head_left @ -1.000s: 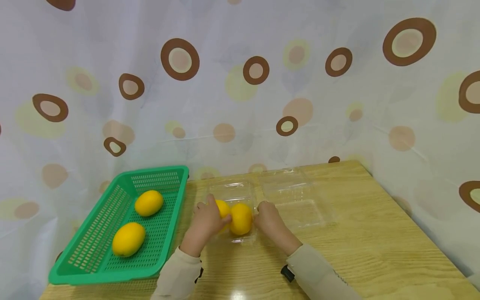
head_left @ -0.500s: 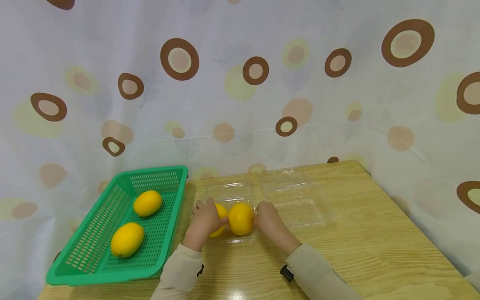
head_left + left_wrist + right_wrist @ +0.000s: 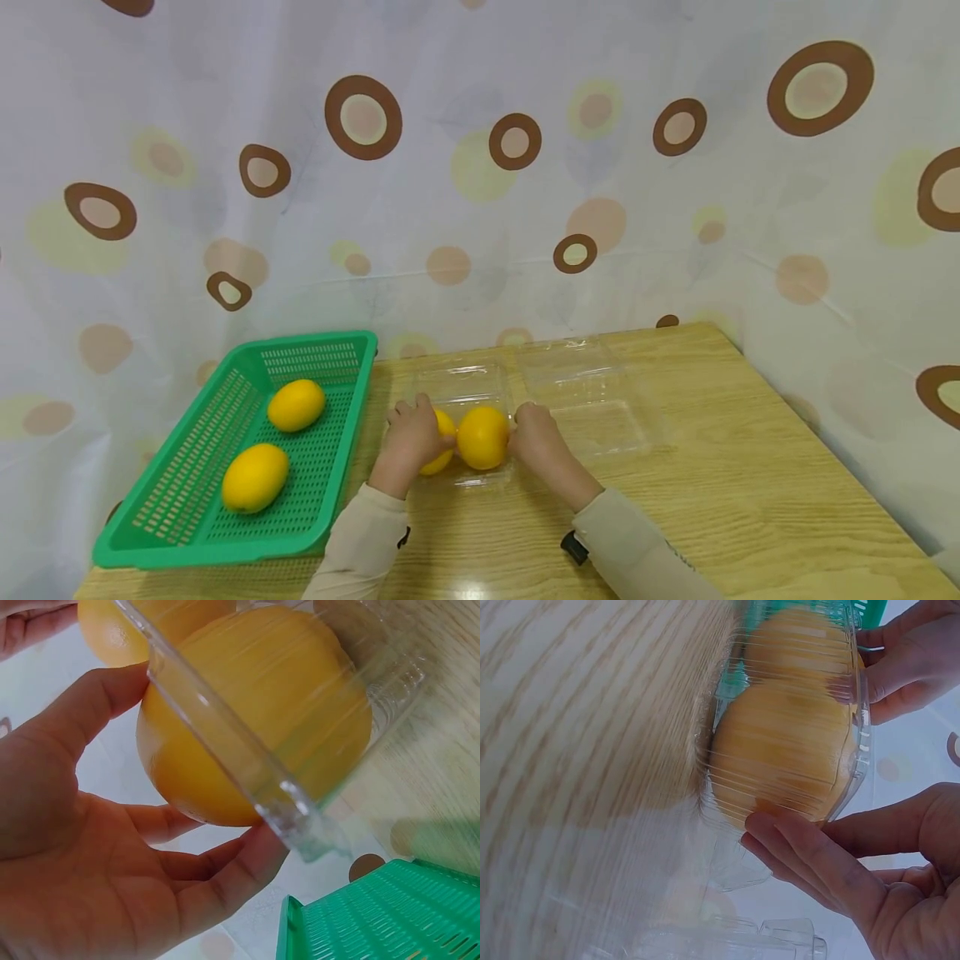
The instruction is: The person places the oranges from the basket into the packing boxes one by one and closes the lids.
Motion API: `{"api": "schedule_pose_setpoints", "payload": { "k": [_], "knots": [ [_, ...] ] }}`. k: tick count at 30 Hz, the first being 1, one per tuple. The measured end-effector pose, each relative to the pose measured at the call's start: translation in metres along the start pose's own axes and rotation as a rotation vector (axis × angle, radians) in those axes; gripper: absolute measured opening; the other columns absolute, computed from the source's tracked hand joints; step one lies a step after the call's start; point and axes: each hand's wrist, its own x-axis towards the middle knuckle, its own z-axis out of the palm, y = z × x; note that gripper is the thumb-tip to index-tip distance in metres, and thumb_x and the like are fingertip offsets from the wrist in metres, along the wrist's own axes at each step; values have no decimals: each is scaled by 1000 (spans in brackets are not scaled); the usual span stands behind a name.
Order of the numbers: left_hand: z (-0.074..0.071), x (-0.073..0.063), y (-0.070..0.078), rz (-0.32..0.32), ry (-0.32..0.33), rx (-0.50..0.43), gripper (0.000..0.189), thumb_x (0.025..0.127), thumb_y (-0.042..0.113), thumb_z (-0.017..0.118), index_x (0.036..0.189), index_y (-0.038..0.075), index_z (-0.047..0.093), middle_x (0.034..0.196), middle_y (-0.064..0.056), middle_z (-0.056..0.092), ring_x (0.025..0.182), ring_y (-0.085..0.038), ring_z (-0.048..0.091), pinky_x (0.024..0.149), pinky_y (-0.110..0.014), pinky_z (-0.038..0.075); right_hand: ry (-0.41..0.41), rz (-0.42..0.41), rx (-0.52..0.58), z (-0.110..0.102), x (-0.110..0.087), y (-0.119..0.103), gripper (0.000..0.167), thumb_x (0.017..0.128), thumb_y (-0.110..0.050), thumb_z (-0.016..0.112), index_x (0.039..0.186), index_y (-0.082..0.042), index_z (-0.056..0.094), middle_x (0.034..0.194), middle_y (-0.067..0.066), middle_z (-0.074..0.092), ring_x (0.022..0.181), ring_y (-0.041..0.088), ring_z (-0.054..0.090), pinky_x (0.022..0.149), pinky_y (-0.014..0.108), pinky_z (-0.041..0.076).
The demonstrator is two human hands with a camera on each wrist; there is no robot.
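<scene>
In the head view, two yellow-orange fruits lie side by side in a clear plastic clamshell box. My left hand holds the left fruit, thumb on its upper side and fingers curled under it at the box rim. The right fruit sits beside it, nearly round. At the box's right side is my right hand. The right wrist view shows its fingers against the outside of the ribbed wall, with the thumb over at the rim, pinching the box's edge.
A green plastic basket on the left contains two more fruits, one behind the other. Right of the filled box, a second clear clamshell box lies open on the wooden table. A patterned curtain hangs behind the table.
My left hand and the left fruit have shifted slightly left and down into the box. The right fruit has turned a little. My right hand stays at the box's right edge.
</scene>
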Motion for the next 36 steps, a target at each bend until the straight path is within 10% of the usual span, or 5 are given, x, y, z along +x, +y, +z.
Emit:
{"api": "schedule_pose_setpoints", "payload": {
  "k": [16, 28, 33, 36],
  "knots": [
    [8, 2, 1, -13, 165, 8, 61, 84, 31, 74, 116, -13, 46, 99, -33, 53, 96, -43, 50, 84, -48, 41, 9, -1, -23, 3, 1, 1, 20, 79, 7, 60, 62, 3, 51, 60, 4, 36, 51, 17, 34, 46, 24, 24],
    [6, 3, -9, -37, 98, -137, 50, 91, 27, 66, 114, -16, 53, 106, -33, 51, 101, -44, 45, 89, -50, 39, 24, -35, -38, 4, 2, 0, 27, 75, 11, 57, 58, -3, 42, 60, 3, 34, 52, 16, 32, 45, 23, 25],
    [10, 3, -13, -48, 132, -205, 48, 93, 25, 63, 107, -18, 51, 102, -31, 48, 99, -41, 42, 89, -49, 37, 15, -46, -42, 6, 1, -1, 3, 82, 9, 54, 79, 11, 54, 70, 15, 53, 60, 25, 53, 52, 32, 47],
    [12, 5, -17, -42, 153, -268, 50, 94, 23, 61, 112, -21, 46, 105, -34, 46, 101, -43, 41, 90, -50, 37, 24, -63, -28, 10, 3, -1, 26, 90, 5, 49, 108, 23, 51, 97, 34, 60, 89, 43, 63, 75, 46, 54]
  ]
}}
